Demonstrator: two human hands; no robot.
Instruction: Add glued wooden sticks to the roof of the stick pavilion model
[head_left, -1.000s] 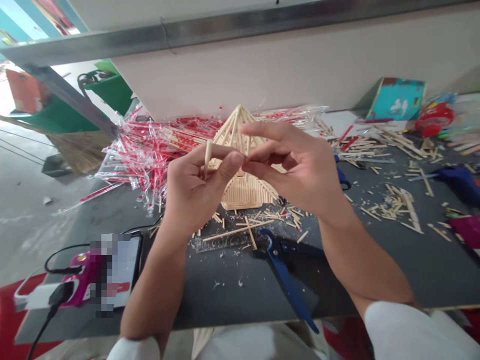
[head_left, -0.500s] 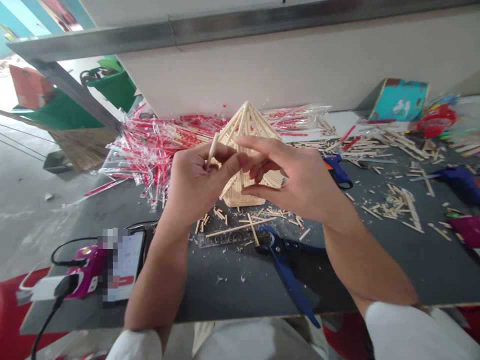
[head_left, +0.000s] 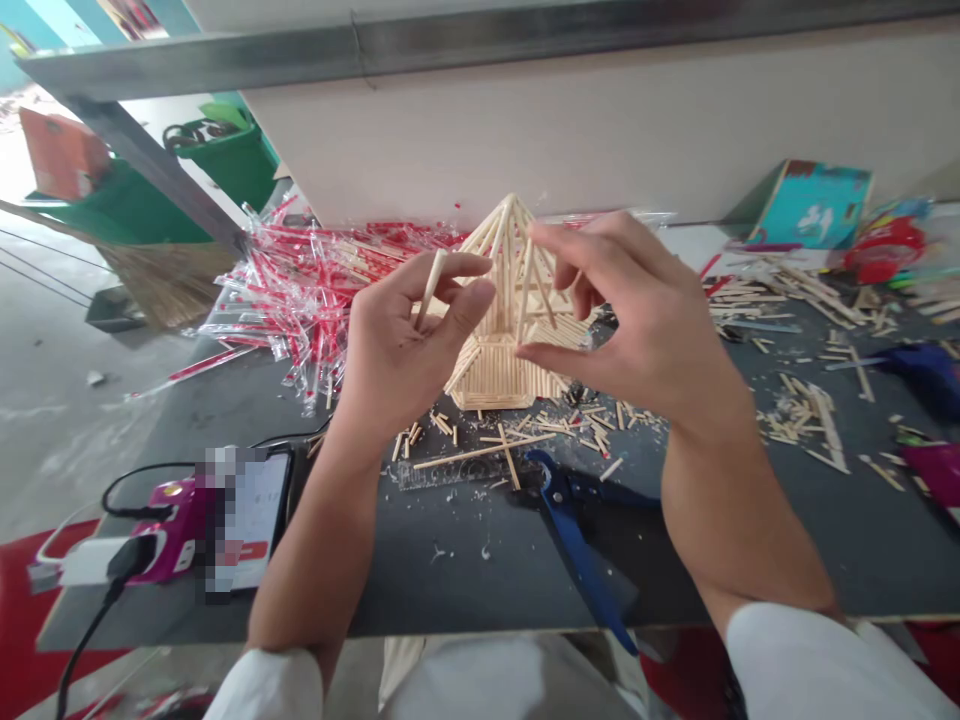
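i note left hand (head_left: pixel 412 345) gripping a pale stick (head_left: pixel 430 285), right hand (head_left: pixel 637 315) pinching a second stick (head_left: pixel 524 295) before the latticed model (head_left: pixel 495 375)

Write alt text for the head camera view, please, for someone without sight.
The left hand holds a wooden stick before a small pointed stick model; the right hand apparently holds another stick. Blue cutters, a phone and stick scraps lie on the table.

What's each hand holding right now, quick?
Left hand: holding a stick.
Right hand: fingers spread apart; can't tell whether they grip a stick, with the wooden model behind.
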